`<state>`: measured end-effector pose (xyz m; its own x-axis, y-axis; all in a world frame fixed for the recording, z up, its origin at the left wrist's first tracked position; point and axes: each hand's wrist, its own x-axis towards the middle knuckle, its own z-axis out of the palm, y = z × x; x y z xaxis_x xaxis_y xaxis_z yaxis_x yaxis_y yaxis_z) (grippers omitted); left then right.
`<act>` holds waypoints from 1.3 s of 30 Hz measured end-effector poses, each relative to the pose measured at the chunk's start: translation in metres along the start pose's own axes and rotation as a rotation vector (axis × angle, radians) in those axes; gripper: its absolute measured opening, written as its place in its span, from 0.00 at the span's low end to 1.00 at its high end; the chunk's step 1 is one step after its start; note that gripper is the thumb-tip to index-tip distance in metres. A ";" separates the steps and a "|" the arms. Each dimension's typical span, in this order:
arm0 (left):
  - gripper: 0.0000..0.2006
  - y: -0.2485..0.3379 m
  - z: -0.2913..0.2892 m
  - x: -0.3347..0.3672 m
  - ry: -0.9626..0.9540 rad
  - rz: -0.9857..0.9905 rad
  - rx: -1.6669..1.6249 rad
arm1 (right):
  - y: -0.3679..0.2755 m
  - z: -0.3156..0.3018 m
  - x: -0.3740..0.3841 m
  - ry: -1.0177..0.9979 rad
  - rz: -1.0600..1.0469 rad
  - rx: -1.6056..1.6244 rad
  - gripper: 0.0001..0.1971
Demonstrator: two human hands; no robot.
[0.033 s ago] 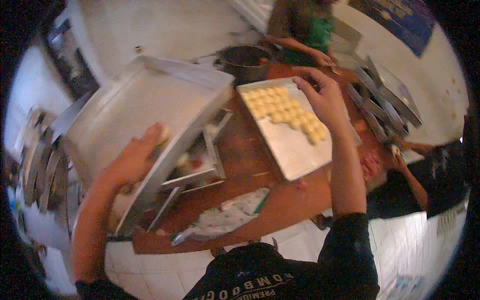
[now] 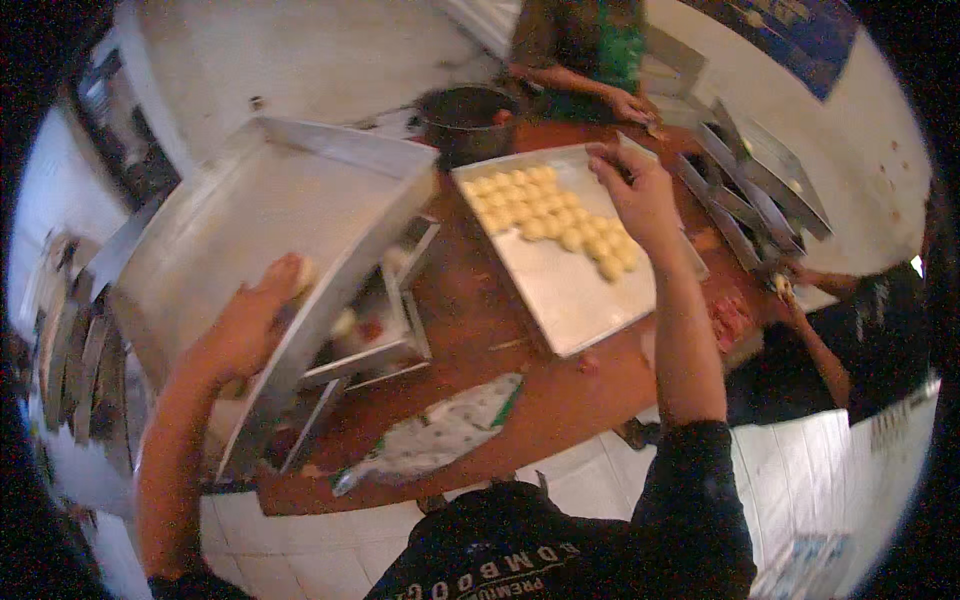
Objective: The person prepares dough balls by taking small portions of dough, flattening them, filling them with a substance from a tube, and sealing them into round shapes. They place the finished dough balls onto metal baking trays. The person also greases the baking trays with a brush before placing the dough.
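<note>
My left hand [image 2: 250, 325] rests inside a large, deep metal tray [image 2: 260, 200] at the left. Its fingers are closed around a pale dough ball [image 2: 308, 274], partly hidden by them. My right hand [image 2: 640, 190] hovers over the far right part of a shallow metal baking tray [image 2: 565, 325]. Thumb and forefinger are bent together there; whatever lies between them is too small to make out. Rows of yellowish dough balls [image 2: 545, 208] cover the far left side of the shallow tray.
Under the deep tray stands a smaller metal tray [image 2: 390, 350]. A plastic bag [image 2: 430, 440] lies at the table's near edge. Reddish filling [image 2: 730, 320] sits right. A black pot [image 2: 465, 125] and stacked metal pans [image 2: 745, 190] stand farther off. Two co-workers [image 2: 580, 60] work nearby.
The whole view has shifted slightly, and the scene sits a little farther left. My right hand has moved slightly right over the shallow tray. My left hand stays in the deep tray.
</note>
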<state>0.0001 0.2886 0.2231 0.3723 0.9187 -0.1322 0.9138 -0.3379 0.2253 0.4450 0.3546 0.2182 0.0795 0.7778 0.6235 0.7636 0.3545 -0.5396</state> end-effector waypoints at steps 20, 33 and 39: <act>0.11 0.128 0.032 -0.125 0.094 0.178 -0.745 | -0.043 -0.028 -0.070 -0.394 0.087 -0.120 0.31; 0.09 0.059 0.166 -0.230 0.434 -0.643 -1.115 | -0.169 0.142 -0.214 -0.982 -0.498 0.294 0.22; 0.08 0.035 0.212 -0.261 0.804 -0.818 -0.995 | -0.186 0.191 -0.274 -1.039 -0.643 0.047 0.27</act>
<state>-0.0308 -0.0060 0.0603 -0.6527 0.7545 -0.0686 0.2188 0.2744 0.9364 0.1587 0.1744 0.0396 -0.8700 0.4908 0.0469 0.4496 0.8288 -0.3332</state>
